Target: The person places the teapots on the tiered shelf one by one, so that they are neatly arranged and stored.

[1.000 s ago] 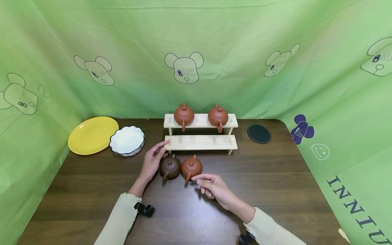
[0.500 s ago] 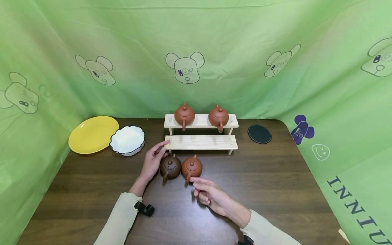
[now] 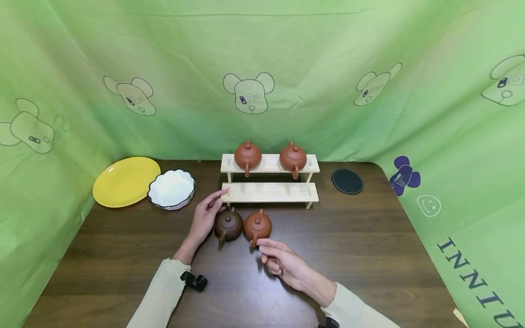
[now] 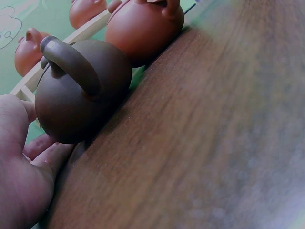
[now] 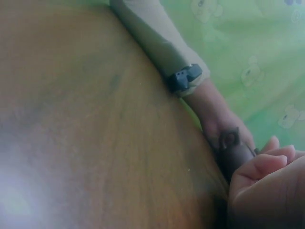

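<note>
In the head view my left hand (image 3: 205, 218) rests at the left end of the lower wooden shelf (image 3: 270, 192), index fingertip on its edge. Right beside that hand, nearly against its fingers in the left wrist view, stands a dark brown teapot (image 4: 81, 86). An orange-brown clay teapot (image 3: 257, 224) stands close on its right, handle toward me. My right hand (image 3: 287, 264) holds thumb and index finger at that handle (image 3: 254, 241), its other fingers curled. In the right wrist view, the fingers (image 5: 264, 167) overlap the brown teapot (image 5: 233, 155) and the orange-brown one is hidden.
Two reddish clay teapots, one left (image 3: 248, 156) and one right (image 3: 293, 157), sit on the upper wooden shelf (image 3: 270, 160). A yellow plate (image 3: 126, 182) and a white scalloped bowl (image 3: 171, 188) stand at left. A black round coaster (image 3: 347, 181) lies at right.
My right hand has shifted slightly left, its thumb and index finger closer to the orange-brown teapot's handle, which has swung a little to the right. My left hand has stayed in place.
</note>
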`<state>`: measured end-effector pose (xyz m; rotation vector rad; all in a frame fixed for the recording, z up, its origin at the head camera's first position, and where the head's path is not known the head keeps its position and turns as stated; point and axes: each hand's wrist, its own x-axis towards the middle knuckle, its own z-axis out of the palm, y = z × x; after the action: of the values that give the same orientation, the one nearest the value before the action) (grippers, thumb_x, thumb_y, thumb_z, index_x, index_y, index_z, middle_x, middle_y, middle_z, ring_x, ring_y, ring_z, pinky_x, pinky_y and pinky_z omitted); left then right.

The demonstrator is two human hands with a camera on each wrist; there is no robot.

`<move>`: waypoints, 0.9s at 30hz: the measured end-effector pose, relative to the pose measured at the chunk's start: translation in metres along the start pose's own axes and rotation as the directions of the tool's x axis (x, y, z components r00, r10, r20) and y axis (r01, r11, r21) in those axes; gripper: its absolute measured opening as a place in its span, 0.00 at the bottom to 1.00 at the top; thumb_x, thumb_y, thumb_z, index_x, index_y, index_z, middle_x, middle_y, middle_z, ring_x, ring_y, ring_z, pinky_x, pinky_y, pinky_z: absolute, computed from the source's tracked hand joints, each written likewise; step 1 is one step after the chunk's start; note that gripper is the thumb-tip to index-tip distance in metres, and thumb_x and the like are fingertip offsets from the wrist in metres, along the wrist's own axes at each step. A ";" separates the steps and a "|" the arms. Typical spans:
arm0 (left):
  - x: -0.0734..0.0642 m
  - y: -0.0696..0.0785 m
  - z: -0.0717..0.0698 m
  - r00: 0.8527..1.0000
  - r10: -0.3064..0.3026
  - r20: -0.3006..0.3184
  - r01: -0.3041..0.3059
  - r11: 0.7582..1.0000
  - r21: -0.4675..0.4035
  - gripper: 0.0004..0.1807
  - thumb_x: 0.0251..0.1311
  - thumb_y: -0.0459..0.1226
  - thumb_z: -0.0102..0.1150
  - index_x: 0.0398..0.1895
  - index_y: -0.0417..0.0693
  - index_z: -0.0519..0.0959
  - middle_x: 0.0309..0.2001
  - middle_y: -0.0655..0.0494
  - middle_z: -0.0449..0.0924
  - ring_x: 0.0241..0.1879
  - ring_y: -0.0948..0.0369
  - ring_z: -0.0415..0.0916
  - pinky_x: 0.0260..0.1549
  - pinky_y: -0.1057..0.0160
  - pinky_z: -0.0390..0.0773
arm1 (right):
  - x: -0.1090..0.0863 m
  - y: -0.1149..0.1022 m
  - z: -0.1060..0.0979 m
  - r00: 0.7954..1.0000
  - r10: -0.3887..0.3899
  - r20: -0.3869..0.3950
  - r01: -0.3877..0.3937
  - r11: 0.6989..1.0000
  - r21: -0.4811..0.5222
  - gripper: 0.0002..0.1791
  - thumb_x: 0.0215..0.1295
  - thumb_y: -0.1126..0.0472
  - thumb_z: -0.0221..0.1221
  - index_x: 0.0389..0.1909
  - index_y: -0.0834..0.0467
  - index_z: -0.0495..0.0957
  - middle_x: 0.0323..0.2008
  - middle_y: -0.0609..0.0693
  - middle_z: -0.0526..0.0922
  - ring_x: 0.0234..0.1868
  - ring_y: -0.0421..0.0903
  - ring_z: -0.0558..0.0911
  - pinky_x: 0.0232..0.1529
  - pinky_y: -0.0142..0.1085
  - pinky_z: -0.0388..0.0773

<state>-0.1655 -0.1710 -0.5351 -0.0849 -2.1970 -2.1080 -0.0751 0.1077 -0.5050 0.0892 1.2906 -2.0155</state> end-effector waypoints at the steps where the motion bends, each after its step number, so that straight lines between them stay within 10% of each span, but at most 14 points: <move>1: 0.000 -0.001 0.000 1.000 0.011 -0.003 -0.011 1.000 -0.001 0.19 0.86 0.34 0.55 0.72 0.39 0.82 0.69 0.36 0.82 0.56 0.68 0.85 0.59 0.68 0.89 | -0.001 0.000 0.000 1.000 -0.004 -0.007 0.004 1.000 -0.002 0.10 0.84 0.64 0.58 0.59 0.56 0.81 0.29 0.42 0.81 0.18 0.30 0.66 0.21 0.20 0.62; 11: 0.001 -0.002 -0.001 1.000 0.018 0.017 -0.018 1.000 0.007 0.19 0.86 0.31 0.53 0.73 0.38 0.81 0.72 0.40 0.80 0.57 0.69 0.84 0.61 0.67 0.88 | 0.001 0.004 0.001 1.000 -0.024 0.017 0.025 0.999 -0.036 0.24 0.85 0.61 0.58 0.74 0.68 0.76 0.29 0.42 0.85 0.18 0.29 0.67 0.20 0.20 0.62; 27: 0.001 -0.002 0.001 1.000 0.008 -0.004 -0.008 1.000 0.003 0.19 0.85 0.30 0.54 0.72 0.36 0.81 0.72 0.37 0.80 0.55 0.70 0.84 0.59 0.69 0.88 | 0.002 0.006 0.001 0.976 -0.146 -0.160 0.135 0.988 -0.080 0.09 0.82 0.65 0.61 0.45 0.59 0.90 0.24 0.41 0.79 0.17 0.29 0.65 0.16 0.20 0.59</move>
<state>-0.1672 -0.1699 -0.5371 -0.0895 -2.1940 -2.0983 -0.0724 0.1048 -0.5104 0.1393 1.5065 -2.1168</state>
